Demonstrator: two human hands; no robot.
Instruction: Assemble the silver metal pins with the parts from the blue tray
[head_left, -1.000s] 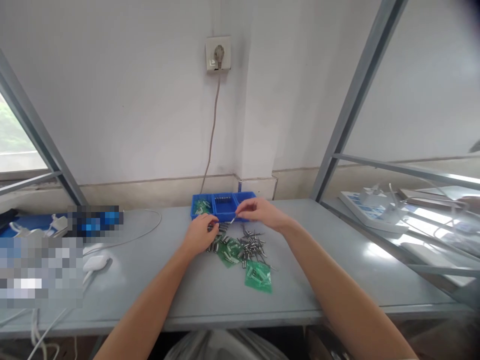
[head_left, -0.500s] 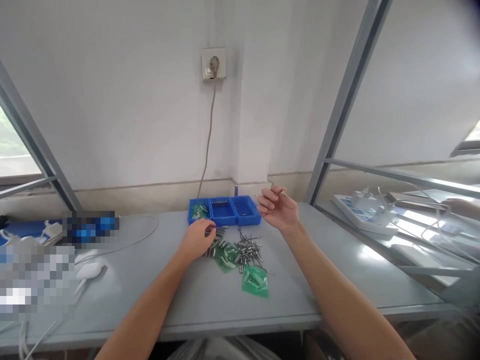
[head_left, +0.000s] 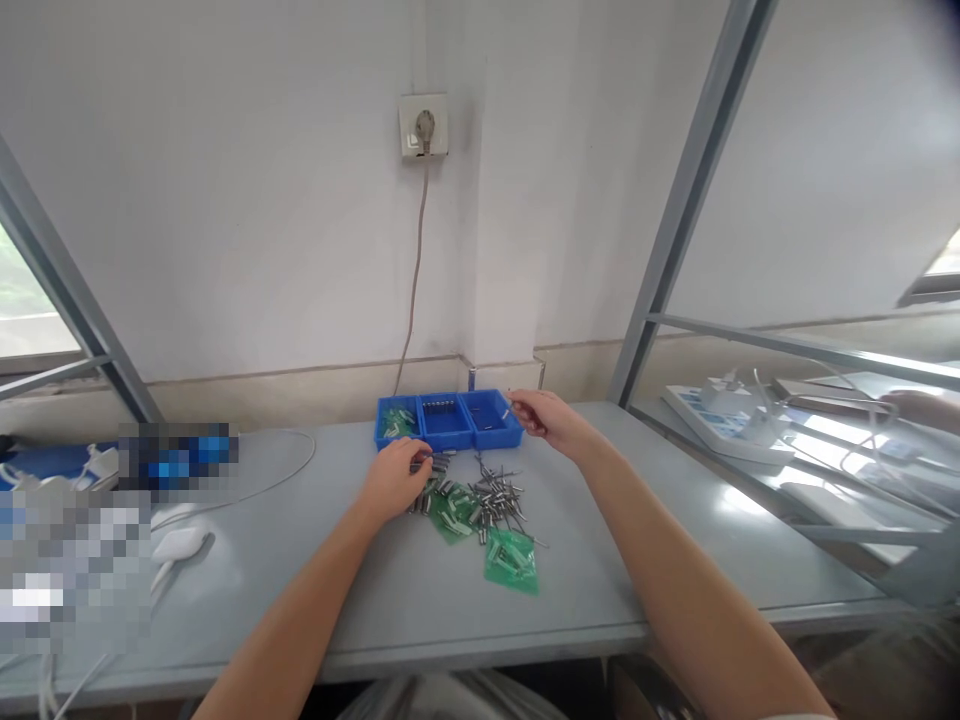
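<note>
My right hand point(head_left: 549, 418) is closed in a pinch on a small metal pin point(head_left: 507, 411), held over the right compartment of a blue three-part tray point(head_left: 497, 440). Curled at the tray's front left is my left hand point(head_left: 396, 480), its fingertips beside short metal cylinders point(head_left: 442, 464); what its fingers hold, if anything, is hidden. A loose pile of thin metal pins point(head_left: 501, 495) lies in front of the tray. Next to it, green bags point(head_left: 454, 515) carry more small metal parts. Another green bag point(head_left: 511, 562) with parts inside lies closer to me.
The tray's left compartment holds green bags point(head_left: 397, 420), and its middle one a row of small cylinders point(head_left: 439, 406). A white charger point(head_left: 180, 543) and cable lie at left. Grey metal frame bars point(head_left: 675, 220) rise at the right. Another person's hand point(head_left: 926, 412) shows at far right.
My right hand has turned over from palm up and lowered toward the tray's right compartment with the pin. My left hand has stayed almost in place.
</note>
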